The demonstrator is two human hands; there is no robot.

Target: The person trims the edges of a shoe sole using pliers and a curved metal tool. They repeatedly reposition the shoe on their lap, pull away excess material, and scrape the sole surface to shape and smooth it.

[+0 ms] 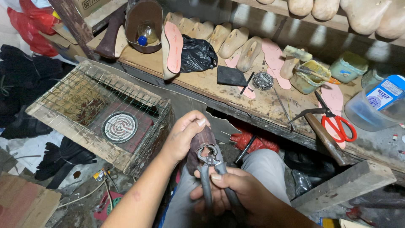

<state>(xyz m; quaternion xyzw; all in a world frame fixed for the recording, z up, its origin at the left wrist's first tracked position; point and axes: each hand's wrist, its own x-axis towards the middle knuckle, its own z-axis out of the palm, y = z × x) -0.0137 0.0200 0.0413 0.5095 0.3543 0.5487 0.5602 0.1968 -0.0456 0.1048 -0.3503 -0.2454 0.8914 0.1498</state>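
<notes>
Over the person's lap, low in the head view, the right hand wraps its fingers tightly round the two grey handles of a pair of lasting pincers, thumb laid along one handle. The pincers' jaws stand slightly apart against the brown leather shoe upper, which the left hand clasps from above, fingers curled over it and thumb on top. The upper sits between both hands, above the knees in grey trousers.

Just left of the hands stands a wooden heater box roofed with wire mesh, a round coil plate inside. Behind the lap, under the workbench's front edge, lies a red plastic bag.

On the workbench, red-handled scissors lie near the right front edge, beside a wooden-handled hammer that overhangs that edge. A clear plastic tub stands at the far right. Toward the middle sit a dirty glue pot, a round metal piece and a black plastic bag. Along the back edge a row of wooden shoe lasts leans, with a pink insole at the left and more lasts on the shelf above.
</notes>
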